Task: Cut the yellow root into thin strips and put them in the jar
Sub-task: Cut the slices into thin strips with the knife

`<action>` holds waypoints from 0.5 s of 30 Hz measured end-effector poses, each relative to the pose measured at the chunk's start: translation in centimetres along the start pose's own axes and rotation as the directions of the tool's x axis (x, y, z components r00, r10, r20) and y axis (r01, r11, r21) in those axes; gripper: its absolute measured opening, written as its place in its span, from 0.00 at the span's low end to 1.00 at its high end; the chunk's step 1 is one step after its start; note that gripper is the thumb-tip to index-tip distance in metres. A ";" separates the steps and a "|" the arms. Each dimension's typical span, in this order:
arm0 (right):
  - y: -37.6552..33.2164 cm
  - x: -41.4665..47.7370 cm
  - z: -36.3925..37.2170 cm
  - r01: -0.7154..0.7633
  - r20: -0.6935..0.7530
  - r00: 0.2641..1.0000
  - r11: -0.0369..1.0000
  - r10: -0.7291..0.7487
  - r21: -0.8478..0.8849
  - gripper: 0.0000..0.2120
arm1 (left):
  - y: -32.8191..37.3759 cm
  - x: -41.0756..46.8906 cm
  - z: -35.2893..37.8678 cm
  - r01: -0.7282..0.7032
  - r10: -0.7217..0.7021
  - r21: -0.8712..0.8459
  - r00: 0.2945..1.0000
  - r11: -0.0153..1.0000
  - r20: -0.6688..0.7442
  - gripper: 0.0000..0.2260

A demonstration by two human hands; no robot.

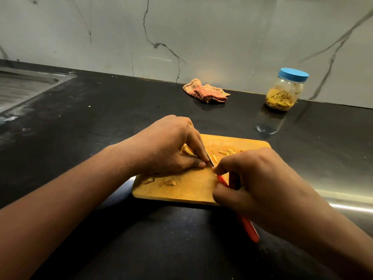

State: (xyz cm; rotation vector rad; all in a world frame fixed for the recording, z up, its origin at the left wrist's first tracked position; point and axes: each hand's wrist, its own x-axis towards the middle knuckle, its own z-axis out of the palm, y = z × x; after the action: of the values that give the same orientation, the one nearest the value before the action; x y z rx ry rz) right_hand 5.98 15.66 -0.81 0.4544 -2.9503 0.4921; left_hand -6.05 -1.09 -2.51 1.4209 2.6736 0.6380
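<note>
- Slicing step in hand: left hand (pixel 169 146) pins the yellow root (pixel 187 150) down on the cutting board (pixel 189 188), fingers curled over it, so most of the root is hidden.
- Right hand (pixel 252 178) is clenched round the red handle of the knife (pixel 248 225); blade meets the root right at the left fingertips.
- Root sits at the board's far-left part; what shows suggests its long axis runs roughly left-right across the board, cut end toward the blade. Exact tilt can't be told.
- Blade line runs from the board's near-right edge up toward its middle, crossing the root.
- Cut strips (pixel 226 152) lie loose on the board's far-right part; darker scraps (pixel 161 181) near its near-left edge.
- Jar (pixel 284 91) stands well beyond the board's far-right corner, blue lid on, part filled with strips.
- Next, judging: more thin cuts, fingertips easing back from the blade; then lid off and strips gathered into the jar.
- Cloth (pixel 205 92) lies beyond the board on the black surface (pixel 101 110).
</note>
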 end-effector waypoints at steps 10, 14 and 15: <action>1.3 -1.7 -0.1 -0.060 -0.042 0.997 0.996 0.063 0.070 0.16 | 0.1 -0.1 -0.2 0.042 -0.042 -0.022 0.999 0.999 0.001 0.06; 1.0 -1.7 -0.2 -0.045 -0.056 0.997 0.994 0.050 0.098 0.11 | 0.2 -0.1 -0.2 0.032 -0.032 -0.006 0.999 0.999 0.011 0.07; 0.9 -1.7 -0.2 -0.040 -0.048 0.998 0.994 0.045 0.106 0.11 | 0.2 -0.1 -0.2 0.028 -0.027 -0.006 1.000 1.000 0.013 0.07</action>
State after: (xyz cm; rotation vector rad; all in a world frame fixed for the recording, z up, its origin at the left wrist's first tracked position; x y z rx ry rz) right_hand 7.32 16.99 -1.13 0.3845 -2.9010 0.6564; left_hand -5.91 -1.12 -2.27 1.3794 2.6742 0.6324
